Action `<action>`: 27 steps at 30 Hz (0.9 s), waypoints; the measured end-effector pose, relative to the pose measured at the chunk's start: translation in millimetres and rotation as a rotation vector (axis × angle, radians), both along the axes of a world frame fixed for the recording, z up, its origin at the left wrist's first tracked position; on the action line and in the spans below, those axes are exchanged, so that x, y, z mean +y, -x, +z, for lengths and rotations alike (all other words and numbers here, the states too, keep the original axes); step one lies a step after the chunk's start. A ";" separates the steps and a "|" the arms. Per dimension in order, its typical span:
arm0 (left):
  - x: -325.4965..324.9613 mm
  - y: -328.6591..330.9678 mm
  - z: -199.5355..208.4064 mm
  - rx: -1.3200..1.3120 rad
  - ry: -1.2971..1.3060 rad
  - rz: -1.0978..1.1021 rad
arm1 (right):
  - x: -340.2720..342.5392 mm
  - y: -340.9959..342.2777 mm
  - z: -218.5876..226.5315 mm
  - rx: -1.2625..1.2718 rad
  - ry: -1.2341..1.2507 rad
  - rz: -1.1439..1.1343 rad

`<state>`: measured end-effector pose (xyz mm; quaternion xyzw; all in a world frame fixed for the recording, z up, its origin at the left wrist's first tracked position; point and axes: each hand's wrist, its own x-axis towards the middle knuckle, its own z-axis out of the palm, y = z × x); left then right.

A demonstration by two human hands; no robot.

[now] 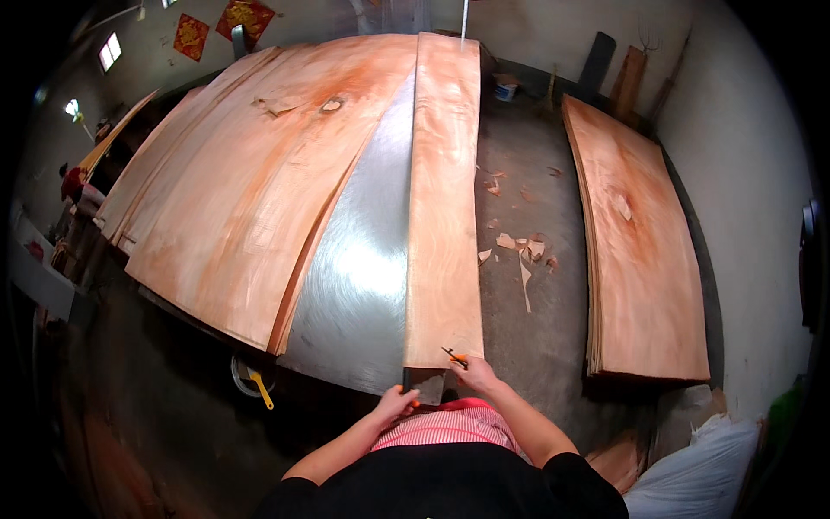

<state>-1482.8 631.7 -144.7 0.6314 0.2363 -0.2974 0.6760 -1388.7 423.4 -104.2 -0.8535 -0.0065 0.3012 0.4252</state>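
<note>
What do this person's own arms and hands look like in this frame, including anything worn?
Both forearms are bare, entering from the lower edge. Short black sleeves end near the elbows. The left hand and right hand wear no gloves; no rings, watch or markings can be made out. A red-and-white striped garment shows between the arms.

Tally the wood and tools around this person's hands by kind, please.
Veneer stacks: 2, a fanned one on the metal table, a neat one on the floor
Single veneer strip: 1
Orange-handled cutter, at the right hand: 1
Yellow-handled tool: 1
Total: 5
</note>
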 end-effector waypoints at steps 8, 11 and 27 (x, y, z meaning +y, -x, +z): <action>-24.2 -1.7 64.5 -0.419 -0.193 -0.740 | 48.7 12.7 -25.3 -0.199 0.108 -0.235; -16.0 18.1 28.2 -0.404 -0.149 -0.744 | 27.4 9.3 -37.3 -0.204 -0.064 -0.493; -85.8 -14.5 2.3 -0.063 -0.267 -0.529 | -219.8 60.2 25.8 0.311 -1.803 -0.671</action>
